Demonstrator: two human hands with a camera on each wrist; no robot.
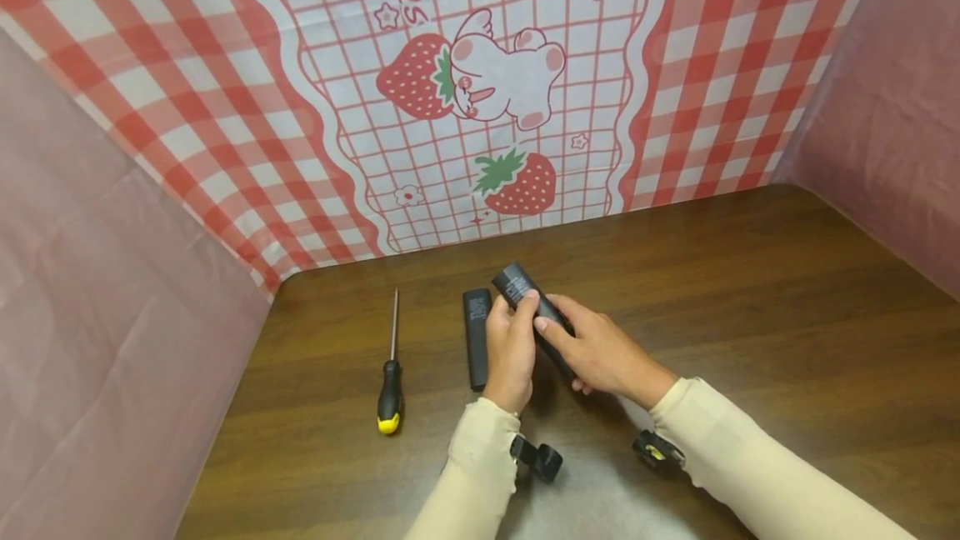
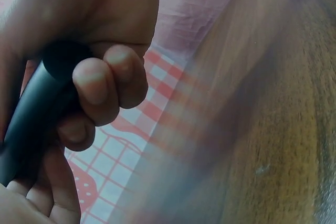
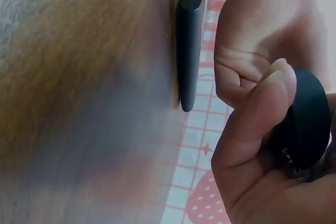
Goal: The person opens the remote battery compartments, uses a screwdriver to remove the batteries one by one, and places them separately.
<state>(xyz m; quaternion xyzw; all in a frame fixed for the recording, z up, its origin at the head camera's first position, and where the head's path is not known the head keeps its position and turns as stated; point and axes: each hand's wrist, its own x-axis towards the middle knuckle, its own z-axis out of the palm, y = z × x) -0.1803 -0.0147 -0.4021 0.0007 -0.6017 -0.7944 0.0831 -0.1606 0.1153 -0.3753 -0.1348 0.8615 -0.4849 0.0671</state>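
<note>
A black, flattened stick-shaped case [image 1: 519, 280] with pale printed text is held up slantwise in both hands. My left hand [image 1: 510, 357] grips its far half, thumb lying along the printed face. On the near half, my right hand [image 1: 606, 352] has its thumb on top and its fingers curled underneath. The rounded near end shows in the left wrist view, where the right fingers [image 2: 94, 85] wrap it. A second, similar black case [image 1: 476, 344] lies on the table just left of my left hand, its printing face up.
A screwdriver [image 1: 390, 390] with a black and yellow handle lies farther left, its tip pointing away. The brown wooden table [image 1: 750, 298] ends at a red-and-white strawberry-print cloth [image 1: 697, 48] behind. Pink fabric walls [image 1: 885, 123] stand at both sides.
</note>
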